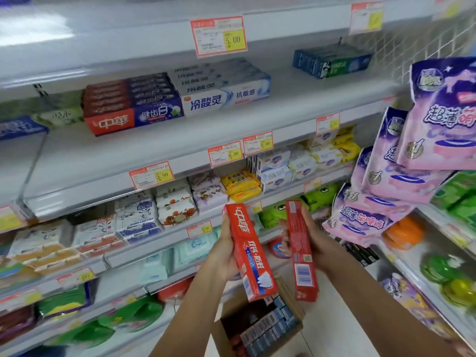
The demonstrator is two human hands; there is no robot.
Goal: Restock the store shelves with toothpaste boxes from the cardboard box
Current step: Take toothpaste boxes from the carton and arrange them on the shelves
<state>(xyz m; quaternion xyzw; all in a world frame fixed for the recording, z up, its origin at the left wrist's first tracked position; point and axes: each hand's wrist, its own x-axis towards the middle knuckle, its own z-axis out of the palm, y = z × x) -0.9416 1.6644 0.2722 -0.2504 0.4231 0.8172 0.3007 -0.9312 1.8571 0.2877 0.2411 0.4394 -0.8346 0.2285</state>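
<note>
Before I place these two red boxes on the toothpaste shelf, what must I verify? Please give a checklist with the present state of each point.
1. Left hand grips the left red box: ok.
2. Right hand grips the right red box: ok.
3. Bare space on the toothpaste shelf, left of the red-and-blue stack: ok.
4. Printed fronts face me: left red box ok; right red box shows its barcode side, not ok.
5. Price tag matches these boxes: cannot tell, print blurred.
6. Cardboard box holds more stock: ok.
</note>
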